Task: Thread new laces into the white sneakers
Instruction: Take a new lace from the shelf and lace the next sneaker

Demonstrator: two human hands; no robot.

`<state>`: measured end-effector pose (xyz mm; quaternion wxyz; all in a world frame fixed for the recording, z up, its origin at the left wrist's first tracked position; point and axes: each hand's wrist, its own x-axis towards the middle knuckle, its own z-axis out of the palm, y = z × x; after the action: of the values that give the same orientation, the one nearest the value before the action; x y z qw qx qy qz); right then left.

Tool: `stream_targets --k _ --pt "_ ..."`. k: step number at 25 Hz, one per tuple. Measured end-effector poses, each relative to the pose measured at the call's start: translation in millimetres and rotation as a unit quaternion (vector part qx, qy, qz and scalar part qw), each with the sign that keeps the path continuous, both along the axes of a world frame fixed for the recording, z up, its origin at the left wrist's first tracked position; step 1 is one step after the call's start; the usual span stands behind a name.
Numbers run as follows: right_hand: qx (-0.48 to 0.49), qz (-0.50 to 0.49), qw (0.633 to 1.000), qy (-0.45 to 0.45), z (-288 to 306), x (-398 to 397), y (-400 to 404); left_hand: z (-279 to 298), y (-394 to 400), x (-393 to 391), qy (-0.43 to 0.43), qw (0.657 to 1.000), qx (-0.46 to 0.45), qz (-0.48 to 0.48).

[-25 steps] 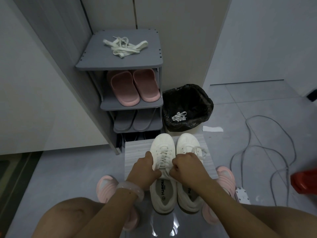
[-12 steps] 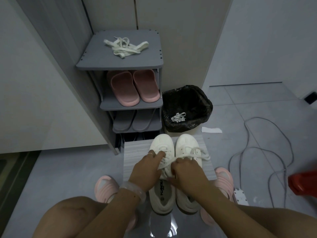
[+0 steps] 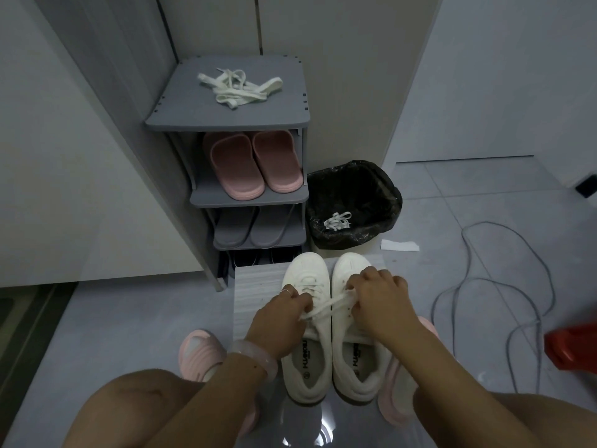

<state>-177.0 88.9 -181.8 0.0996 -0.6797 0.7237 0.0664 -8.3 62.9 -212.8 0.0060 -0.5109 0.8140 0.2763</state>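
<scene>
While the person sits looking down past bare knees, the scene runs outward from the body as follows.

Left hand (image 3: 279, 321): curled, pinching one end of a white lace (image 3: 326, 307) over the left sneaker; a pale bangle (image 3: 258, 354) sits on the wrist and a ring on one finger.

Right hand (image 3: 381, 297): fingers curled down on the right sneaker's eyelet area, gripping the other end of the same lace, which stretches between the two hands.

White sneakers (image 3: 307, 363): a pair standing side by side, touching, toes pointing away, on a pale striped board (image 3: 255, 299); the left sneaker shows lacing across its front.

Pink shoes (image 3: 200, 350): worn on the person's feet, one to each side of the board, on the grey tiled floor.

Grey cable (image 3: 504, 286): loose loops on the floor to the right, beside a red object (image 3: 571, 349) cut off by the edge.

Bin (image 3: 353, 202): lined with a black bag, just beyond the sneakers, with a bundled white lace (image 3: 337, 220) inside; a white paper scrap (image 3: 400, 245) lies beside it.

Shoe rack (image 3: 226, 118): grey, left of the bin, against the wall; pink slippers (image 3: 253, 164) on the second shelf, grey slippers (image 3: 252, 226) below them.

Loose laces (image 3: 237, 87): a white tangle on the rack's top shelf.
</scene>
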Motion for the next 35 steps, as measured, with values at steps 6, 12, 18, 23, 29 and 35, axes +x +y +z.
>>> stream_targets --k 6,12,18,23,29,35 --pt "0.090 0.116 0.988 -0.056 -11.4 19.5 9.2 7.9 -0.6 -8.9 0.024 0.998 -0.027 0.041" --pt "0.086 0.113 0.968 -0.205 -0.8 7.7 4.6 28.9 -14.5 22.3 0.121 0.985 0.124 0.019" --pt "-0.001 0.027 0.990 -0.139 -22.0 42.8 7.0 8.3 -8.4 8.4 0.033 0.995 0.009 0.090" --pt "-0.027 0.023 0.992 -0.118 -35.1 52.3 9.3 1.7 0.6 -4.8 -0.023 0.997 -0.044 0.064" --pt "-0.054 0.017 0.996 -0.068 -34.6 62.1 10.0 0.3 3.4 -9.3 -0.062 0.995 -0.067 0.034" --pt "-0.029 -0.040 0.994 -0.101 -36.9 62.4 9.7 -0.2 4.4 -14.4 -0.074 0.994 -0.060 0.052"
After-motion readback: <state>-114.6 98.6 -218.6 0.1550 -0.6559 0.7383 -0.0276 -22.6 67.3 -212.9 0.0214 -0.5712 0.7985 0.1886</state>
